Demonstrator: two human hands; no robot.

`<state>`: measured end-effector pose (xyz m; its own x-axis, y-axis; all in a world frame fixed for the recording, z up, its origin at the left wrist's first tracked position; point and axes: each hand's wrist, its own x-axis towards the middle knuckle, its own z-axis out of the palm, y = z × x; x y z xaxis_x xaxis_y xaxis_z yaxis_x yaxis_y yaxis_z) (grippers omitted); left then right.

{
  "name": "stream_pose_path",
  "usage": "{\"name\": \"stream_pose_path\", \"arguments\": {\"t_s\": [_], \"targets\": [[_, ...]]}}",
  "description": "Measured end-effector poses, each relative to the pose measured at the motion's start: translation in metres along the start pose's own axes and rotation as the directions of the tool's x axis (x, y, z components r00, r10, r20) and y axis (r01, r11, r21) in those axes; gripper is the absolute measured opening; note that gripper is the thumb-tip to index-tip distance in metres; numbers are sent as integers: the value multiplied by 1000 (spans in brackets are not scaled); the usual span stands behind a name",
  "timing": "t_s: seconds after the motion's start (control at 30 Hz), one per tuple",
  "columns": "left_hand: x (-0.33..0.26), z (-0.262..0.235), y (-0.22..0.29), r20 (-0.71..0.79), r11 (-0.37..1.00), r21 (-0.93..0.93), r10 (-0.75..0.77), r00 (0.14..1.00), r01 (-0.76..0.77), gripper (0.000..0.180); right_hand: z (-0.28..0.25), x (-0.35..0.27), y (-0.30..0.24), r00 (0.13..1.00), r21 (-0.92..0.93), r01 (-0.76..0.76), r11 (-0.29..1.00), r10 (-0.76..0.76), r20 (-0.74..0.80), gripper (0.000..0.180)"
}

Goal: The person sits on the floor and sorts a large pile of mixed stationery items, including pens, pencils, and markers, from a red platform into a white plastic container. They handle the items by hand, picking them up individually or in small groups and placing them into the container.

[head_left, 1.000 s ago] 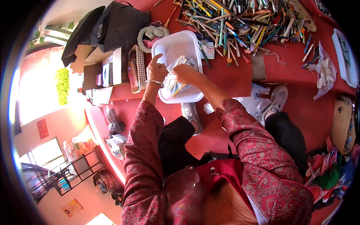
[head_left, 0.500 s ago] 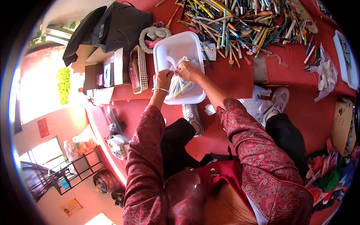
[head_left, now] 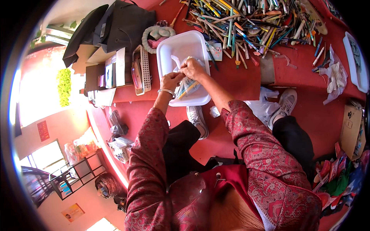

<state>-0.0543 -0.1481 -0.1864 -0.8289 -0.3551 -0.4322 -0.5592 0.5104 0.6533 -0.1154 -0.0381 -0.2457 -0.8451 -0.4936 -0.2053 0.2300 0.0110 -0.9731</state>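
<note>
At left: dark bag, then white slotted basket alongside. Next: left hand (bangle at wrist), fingers pinched narrow on gathered neck of clear plastic bag, inside white tub, with yellow stick showing through. Then: right hand, fingertips closed on same neck, just beside left. Upper right: heap of pens and pencils. At right edge: pale tray
</note>
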Motion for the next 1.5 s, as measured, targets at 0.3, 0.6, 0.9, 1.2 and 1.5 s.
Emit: {"name": "stream_pose_path", "arguments": {"t_s": [0.3,0.6,0.9,1.2,1.5], "targets": [[11,5,-27,38,798,-574,-199,979,185,17,7,-10,-4,994,123,-95,988,101,-42,17],[3,-2,-5,-124,989,149,17,992,2,24,8,-29,-11,849,-453,470,758,-529,-5,16],[5,-9,-15,-38,966,190,185,982,-175,25,7,-32,-6,875,-458,417,785,-483,-30,9],[2,-2,-7,-101,945,288,187,977,-151,22,4,-22,2,925,-279,350,895,-377,-49,11],[6,-2,-18,-52,974,161,167,985,-157,19,-14,-11,-11,960,203,-104,974,46,275,13]]}}
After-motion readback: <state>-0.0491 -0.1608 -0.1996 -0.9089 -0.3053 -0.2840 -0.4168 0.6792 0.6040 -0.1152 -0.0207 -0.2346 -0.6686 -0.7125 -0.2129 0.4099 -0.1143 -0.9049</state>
